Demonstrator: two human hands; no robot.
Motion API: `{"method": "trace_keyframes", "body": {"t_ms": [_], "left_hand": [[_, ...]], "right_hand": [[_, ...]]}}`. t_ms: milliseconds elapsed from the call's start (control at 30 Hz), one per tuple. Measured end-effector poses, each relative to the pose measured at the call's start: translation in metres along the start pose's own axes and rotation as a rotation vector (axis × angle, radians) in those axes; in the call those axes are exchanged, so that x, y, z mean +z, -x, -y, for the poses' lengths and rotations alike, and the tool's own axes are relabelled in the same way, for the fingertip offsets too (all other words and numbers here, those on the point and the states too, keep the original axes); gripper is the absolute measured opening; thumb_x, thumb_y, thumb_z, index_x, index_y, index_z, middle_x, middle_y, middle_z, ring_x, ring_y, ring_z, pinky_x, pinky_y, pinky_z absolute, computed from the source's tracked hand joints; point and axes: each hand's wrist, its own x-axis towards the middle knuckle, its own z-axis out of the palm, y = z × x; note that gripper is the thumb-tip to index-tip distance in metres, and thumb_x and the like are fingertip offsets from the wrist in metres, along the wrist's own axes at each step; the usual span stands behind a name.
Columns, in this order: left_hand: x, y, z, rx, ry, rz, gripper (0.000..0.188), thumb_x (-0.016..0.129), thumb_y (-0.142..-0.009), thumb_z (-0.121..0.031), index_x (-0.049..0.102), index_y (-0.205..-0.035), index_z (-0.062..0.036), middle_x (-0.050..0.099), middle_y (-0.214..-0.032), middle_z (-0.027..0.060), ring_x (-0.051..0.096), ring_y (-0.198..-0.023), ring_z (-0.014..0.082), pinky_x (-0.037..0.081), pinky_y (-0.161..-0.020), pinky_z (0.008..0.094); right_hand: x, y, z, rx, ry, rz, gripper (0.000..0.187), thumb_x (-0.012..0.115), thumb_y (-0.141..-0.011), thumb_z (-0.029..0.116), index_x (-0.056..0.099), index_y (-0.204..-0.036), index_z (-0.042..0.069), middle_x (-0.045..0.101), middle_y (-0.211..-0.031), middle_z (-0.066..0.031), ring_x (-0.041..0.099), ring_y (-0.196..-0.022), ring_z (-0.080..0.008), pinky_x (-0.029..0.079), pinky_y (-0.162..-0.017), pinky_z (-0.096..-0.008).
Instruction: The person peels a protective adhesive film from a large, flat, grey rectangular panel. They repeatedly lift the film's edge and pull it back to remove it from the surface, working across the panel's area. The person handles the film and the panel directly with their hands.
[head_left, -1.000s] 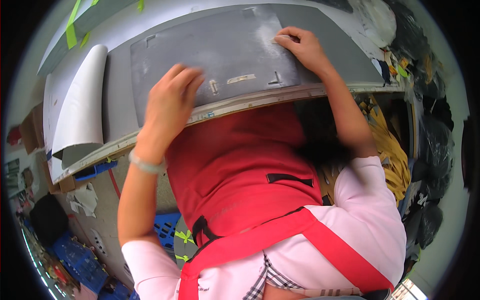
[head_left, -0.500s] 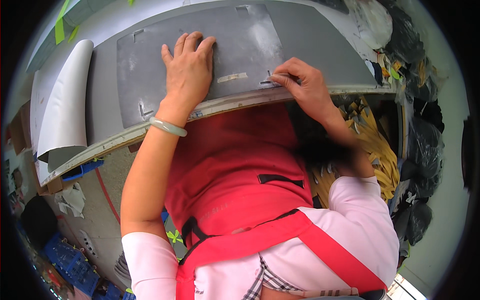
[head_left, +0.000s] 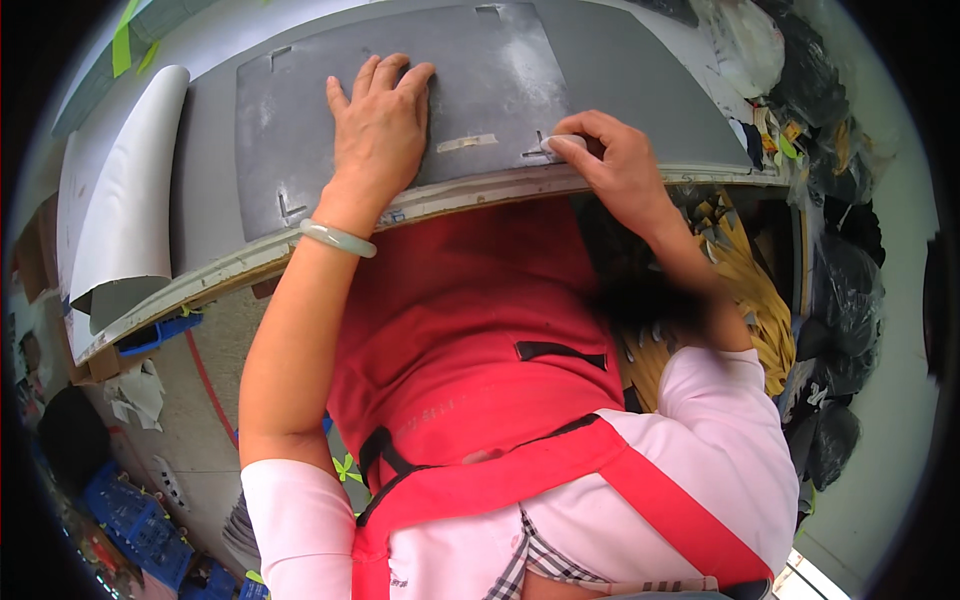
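A dark grey template sheet (head_left: 300,130) lies flat on a larger grey sheet (head_left: 640,90). It has white smudges, a strip of tape (head_left: 466,143) and cut slots by its corners. My left hand (head_left: 380,125) rests on it with fingers stretched out, palm down, holding nothing. My right hand (head_left: 615,160) is closed in a pinch on a small whitish piece of chalk (head_left: 563,146). The chalk's tip is at the L-shaped slot (head_left: 535,151) in the template's near right corner. Another L-shaped slot (head_left: 290,207) shows left of my left wrist.
A curled white-and-grey sheet (head_left: 130,210) stands at the table's left end. The table edge (head_left: 480,200) runs in front of my red apron. Tan strips (head_left: 755,300) hang below on the right, beside black plastic bags (head_left: 850,280). Blue crates (head_left: 135,520) sit on the floor.
My right hand has shifted slightly and turned at the corner slot, and more of the chalk shows. My left hand stays flat on the template. The whole view has moved a little.
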Motion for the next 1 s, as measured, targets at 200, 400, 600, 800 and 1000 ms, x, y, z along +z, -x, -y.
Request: {"method": "trace_keyframes", "body": {"t_ms": [200, 400, 600, 800, 1000], "left_hand": [[0.001, 0.0, 0.001, 0.006, -0.002, -0.015, 0.03, 0.051, -0.105, -0.022, 0.063, -0.132, -0.0179, 0.06, -0.139, 0.009, 0.049, -0.138, 0.0335, 0.029, -0.115, 0.0635], [0.002, 0.001, 0.002, 0.025, 0.0, -0.028, 0.03, 0.052, -0.104, -0.021, 0.064, -0.13, -0.0175, 0.06, -0.138, 0.0098, 0.05, -0.137, 0.0339, 0.031, -0.112, 0.0678], [-0.005, -0.001, -0.003, -0.002, 0.005, 0.007, 0.029, 0.054, -0.103, -0.017, 0.063, -0.13, -0.0158, 0.059, -0.137, 0.0086, 0.049, -0.137, 0.0333, 0.029, -0.115, 0.0635], [-0.007, 0.001, -0.005, -0.029, 0.024, 0.017, 0.03, 0.055, -0.101, -0.016, 0.064, -0.13, -0.0156, 0.059, -0.137, 0.0089, 0.048, -0.138, 0.0328, 0.028, -0.116, 0.0634], [-0.008, 0.0, -0.005, -0.038, 0.041, 0.022, 0.029, 0.055, -0.101, -0.016, 0.065, -0.129, -0.0157, 0.059, -0.137, 0.0086, 0.048, -0.138, 0.0323, 0.028, -0.116, 0.0633]], "right_hand": [[0.002, -0.007, 0.003, 0.022, 0.106, 0.063, 0.016, 0.069, -0.091, 0.015, 0.071, -0.095, -0.001, 0.068, -0.081, -0.0058, 0.059, -0.073, -0.0123, 0.048, -0.069, -0.0284], [-0.014, -0.045, 0.008, 0.044, 0.05, 0.182, 0.02, 0.07, -0.091, 0.018, 0.073, -0.098, -0.001, 0.068, -0.079, -0.0043, 0.061, -0.075, -0.0109, 0.049, -0.071, -0.0279], [0.002, -0.127, -0.033, -0.147, 0.222, -0.15, 0.023, 0.071, -0.092, 0.023, 0.075, -0.1, 0.002, 0.071, -0.092, -0.0083, 0.065, -0.083, -0.0193, 0.051, -0.077, -0.0318], [0.014, -0.178, -0.044, -0.22, 0.315, -0.173, 0.02, 0.069, -0.093, 0.023, 0.075, -0.1, 0.006, 0.07, -0.095, -0.0093, 0.066, -0.085, -0.0266, 0.051, -0.079, -0.0368], [0.024, -0.194, -0.046, -0.319, 0.396, -0.134, 0.018, 0.067, -0.094, 0.023, 0.075, -0.099, 0.007, 0.071, -0.098, -0.0093, 0.067, -0.09, -0.0295, 0.051, -0.08, -0.0384]]}}
